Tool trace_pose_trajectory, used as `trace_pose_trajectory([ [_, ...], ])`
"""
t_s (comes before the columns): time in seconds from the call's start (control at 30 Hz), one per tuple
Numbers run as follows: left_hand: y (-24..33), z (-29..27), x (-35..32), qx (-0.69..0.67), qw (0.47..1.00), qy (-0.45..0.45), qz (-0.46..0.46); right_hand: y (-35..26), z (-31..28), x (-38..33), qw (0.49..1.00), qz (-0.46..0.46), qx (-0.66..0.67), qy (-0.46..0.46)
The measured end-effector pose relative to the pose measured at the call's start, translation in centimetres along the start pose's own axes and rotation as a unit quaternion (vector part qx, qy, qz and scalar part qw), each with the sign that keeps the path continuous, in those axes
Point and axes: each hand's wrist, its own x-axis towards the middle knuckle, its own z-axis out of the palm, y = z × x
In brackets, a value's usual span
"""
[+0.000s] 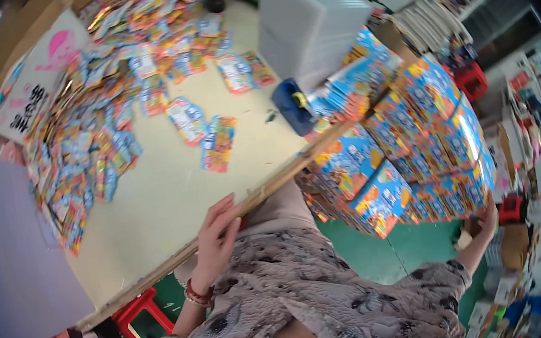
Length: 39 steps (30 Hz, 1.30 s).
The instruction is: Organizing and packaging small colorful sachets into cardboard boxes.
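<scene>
Table (154, 210): pale top, a heap of small colourful packets (94, 109) spread over its far left side.
Left hand (219, 232): fingers loosely parted at the table's wooden edge strip (161, 268).
Right hand (488, 218): well apart from the left, at the near right corner of the box stack — whether it grips, I cannot tell.
Box stack (426, 143): blue and orange, beside the table's right end.
Small blue bin (293, 109): on the table — near the translucent white block (301, 30).
</scene>
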Motion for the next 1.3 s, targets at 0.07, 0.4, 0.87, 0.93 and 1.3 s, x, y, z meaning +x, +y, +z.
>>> trace_pose_trajectory([
  [0.07,-0.8,-0.4,-0.1,-0.041,0.999,0.003,-0.001,1.4,-3.1,3.5,0.995,-0.091,0.038,-0.003],
  [0.4,-4.5,-2.2,-2.0,0.013,0.997,0.010,-0.080,-14.7,20.2,-27.0,0.797,-0.593,0.015,0.112],
  [0.87,-9.2,-3.3,-5.1,0.365,0.922,0.081,-0.100,-21.9,62.6,-47.2,0.610,-0.755,-0.114,-0.210],
  [0.93,-9.2,-3.2,-5.1,0.361,0.924,0.087,-0.090,-22.8,65.3,-46.1,0.647,-0.743,-0.131,-0.113],
  [1.3,-8.8,-5.2,-3.6,0.209,0.963,0.119,-0.118,-17.6,67.1,-51.8,0.609,-0.774,-0.096,-0.144],
])
